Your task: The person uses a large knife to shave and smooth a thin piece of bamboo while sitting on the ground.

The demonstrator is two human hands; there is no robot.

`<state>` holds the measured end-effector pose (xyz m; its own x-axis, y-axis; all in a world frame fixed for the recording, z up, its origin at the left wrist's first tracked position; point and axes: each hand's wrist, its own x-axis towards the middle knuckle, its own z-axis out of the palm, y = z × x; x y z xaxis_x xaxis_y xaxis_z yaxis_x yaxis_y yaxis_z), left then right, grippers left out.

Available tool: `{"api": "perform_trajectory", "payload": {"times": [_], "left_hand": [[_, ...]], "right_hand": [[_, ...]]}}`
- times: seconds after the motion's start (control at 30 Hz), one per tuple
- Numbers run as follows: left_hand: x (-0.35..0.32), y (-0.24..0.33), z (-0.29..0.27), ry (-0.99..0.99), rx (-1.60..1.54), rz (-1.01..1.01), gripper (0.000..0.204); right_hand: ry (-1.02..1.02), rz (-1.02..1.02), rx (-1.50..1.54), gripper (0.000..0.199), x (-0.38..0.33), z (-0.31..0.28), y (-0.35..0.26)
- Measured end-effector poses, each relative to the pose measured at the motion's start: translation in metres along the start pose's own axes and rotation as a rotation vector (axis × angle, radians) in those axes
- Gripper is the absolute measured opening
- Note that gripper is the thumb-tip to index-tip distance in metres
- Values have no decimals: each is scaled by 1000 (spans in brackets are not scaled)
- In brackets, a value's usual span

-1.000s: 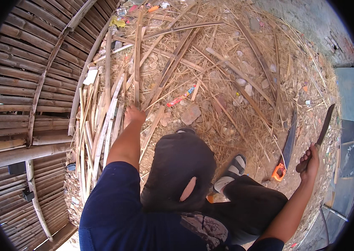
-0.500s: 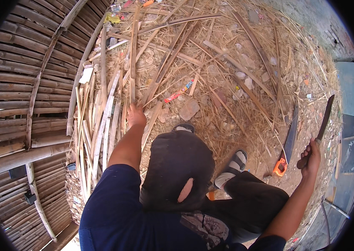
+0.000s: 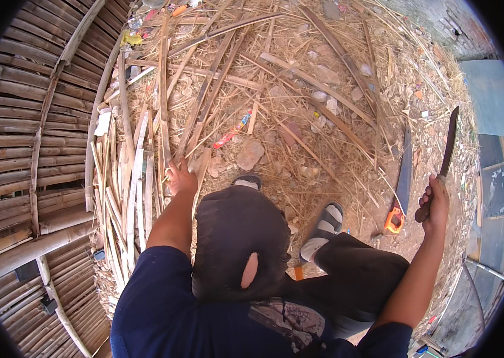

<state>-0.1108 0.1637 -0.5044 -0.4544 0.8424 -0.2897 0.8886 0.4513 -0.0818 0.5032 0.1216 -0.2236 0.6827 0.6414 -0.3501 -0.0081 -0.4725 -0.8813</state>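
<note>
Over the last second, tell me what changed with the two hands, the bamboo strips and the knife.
The left hand has drawn back a little toward the body, its grip kept on a long bamboo strip from the pile; whether the strip slid with it is hard to tell. The right hand stays raised at the side, still gripping the dark-bladed knife, blade up. The orange-handled saw lies where it was on the ground.
</note>
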Motion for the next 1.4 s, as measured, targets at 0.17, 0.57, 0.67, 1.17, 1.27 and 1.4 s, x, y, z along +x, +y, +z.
{"api": "perform_trajectory", "payload": {"times": [0.17,0.57,0.67,1.17,1.27,1.4], "left_hand": [[7,-12,8,14,-77,119,54],[11,-45,20,13,-265,209,50],[11,-78,34,18,-305,310,46],[39,-20,26,-114,-427,341,39],[47,-8,25,-47,-293,239,41],[40,16,8,-63,-228,124,47]], "right_hand": [[-47,-34,-144,25,-1,-1,0],[-356,-39,-797,32,48,39,39],[-380,-108,-929,40,74,44,53],[-414,-15,-931,34,68,42,70],[-415,11,-903,34,67,44,69],[-402,-21,-896,35,67,43,69]]}}
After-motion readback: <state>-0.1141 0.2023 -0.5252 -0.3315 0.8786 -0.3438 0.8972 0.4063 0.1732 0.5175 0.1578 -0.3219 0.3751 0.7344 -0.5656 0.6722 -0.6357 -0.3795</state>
